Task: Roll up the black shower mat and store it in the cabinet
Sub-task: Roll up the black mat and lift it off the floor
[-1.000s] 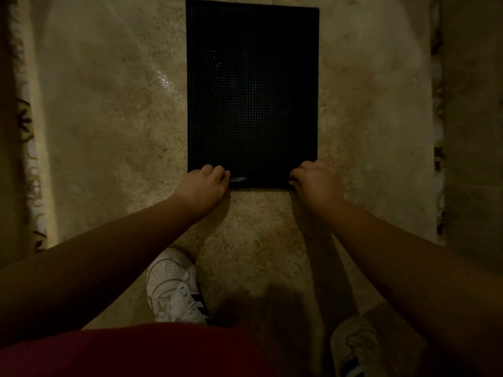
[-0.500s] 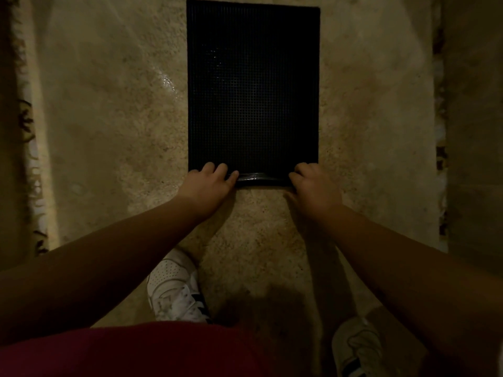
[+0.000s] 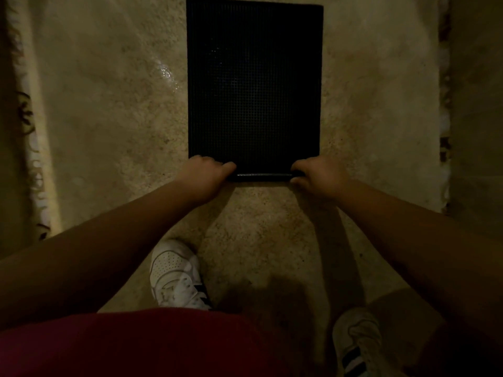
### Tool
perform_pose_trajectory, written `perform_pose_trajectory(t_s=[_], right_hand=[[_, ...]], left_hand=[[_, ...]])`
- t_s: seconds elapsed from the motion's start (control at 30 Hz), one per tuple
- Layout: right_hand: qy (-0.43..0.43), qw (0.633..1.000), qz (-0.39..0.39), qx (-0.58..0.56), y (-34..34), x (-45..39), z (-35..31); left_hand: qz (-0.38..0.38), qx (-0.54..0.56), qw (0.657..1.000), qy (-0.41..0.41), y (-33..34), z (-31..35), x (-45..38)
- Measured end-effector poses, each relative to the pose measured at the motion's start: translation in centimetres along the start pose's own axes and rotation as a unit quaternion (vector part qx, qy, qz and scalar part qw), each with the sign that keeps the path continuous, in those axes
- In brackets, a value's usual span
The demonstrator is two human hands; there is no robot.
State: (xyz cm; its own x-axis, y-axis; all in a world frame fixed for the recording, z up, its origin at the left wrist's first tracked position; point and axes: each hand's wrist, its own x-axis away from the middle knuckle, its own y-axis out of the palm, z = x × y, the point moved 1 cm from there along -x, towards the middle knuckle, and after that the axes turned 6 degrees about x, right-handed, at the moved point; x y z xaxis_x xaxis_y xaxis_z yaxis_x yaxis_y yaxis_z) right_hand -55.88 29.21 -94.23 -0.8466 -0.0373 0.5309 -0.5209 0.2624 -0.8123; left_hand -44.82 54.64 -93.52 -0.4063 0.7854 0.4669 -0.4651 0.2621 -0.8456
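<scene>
Your left hand (image 3: 204, 175) and right hand (image 3: 317, 176) curl around the rolled near edge of the black gridded mat (image 3: 254, 83); the rest lies flat.

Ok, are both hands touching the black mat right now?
Touching. The head view shows the left hand and right hand curled over the near corners of the black mat, gripping its rolled edge.

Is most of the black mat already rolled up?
No, only the near edge of the black mat is curled between the left hand and right hand.
</scene>
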Motion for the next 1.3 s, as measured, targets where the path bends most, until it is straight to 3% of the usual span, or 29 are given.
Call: perform_pose_trajectory(t_s=[0.1,0.27,0.37,0.57,0.67,0.73,0.9,1.0,1.1,1.2,1.3], right_hand=[[0.001,1.000,-0.018,-0.023,0.2,-0.1,0.0],[0.013,1.000,0.025,-0.010,0.2,-0.2,-0.1],[0.030,0.997,-0.030,-0.065,-0.3,-1.1,0.2],[0.068,0.990,-0.043,-0.113,-0.2,-1.8,0.4],[0.079,0.987,-0.051,-0.130,-0.6,-2.3,0.6],[0.076,0.987,-0.056,-0.131,-0.6,-2.4,0.7],[0.055,0.997,0.010,-0.044,-0.4,-1.6,0.4],[0.072,0.994,0.049,-0.060,-0.3,-1.1,-0.1],[0.003,0.992,0.120,0.049,0.1,-0.2,-0.7],[-0.014,0.980,0.188,0.068,0.9,0.7,-1.2],[0.022,0.981,0.171,0.093,1.5,1.0,-1.6]], left_hand=[[0.004,0.047,0.999,-0.005,0.0,-0.5,0.0],[-0.027,0.133,0.990,-0.039,-0.5,-1.0,-0.9],[-0.023,0.124,0.992,-0.030,-0.8,-1.0,-1.2],[0.010,0.110,0.994,0.008,-0.8,-1.2,-0.1],[0.018,0.040,0.998,0.038,-1.1,-1.4,0.2],[0.028,-0.011,0.999,0.017,-0.8,-0.6,0.4],[0.018,-0.014,0.999,-0.047,1.2,1.4,1.4],[0.007,-0.027,0.998,-0.048,2.6,1.5,2.0],[-0.001,-0.034,0.998,-0.054,3.0,1.7,1.7],[-0.003,-0.028,0.998,-0.062,2.8,1.4,0.8],[0.000,-0.002,0.996,-0.086,2.6,1.4,0.0]])
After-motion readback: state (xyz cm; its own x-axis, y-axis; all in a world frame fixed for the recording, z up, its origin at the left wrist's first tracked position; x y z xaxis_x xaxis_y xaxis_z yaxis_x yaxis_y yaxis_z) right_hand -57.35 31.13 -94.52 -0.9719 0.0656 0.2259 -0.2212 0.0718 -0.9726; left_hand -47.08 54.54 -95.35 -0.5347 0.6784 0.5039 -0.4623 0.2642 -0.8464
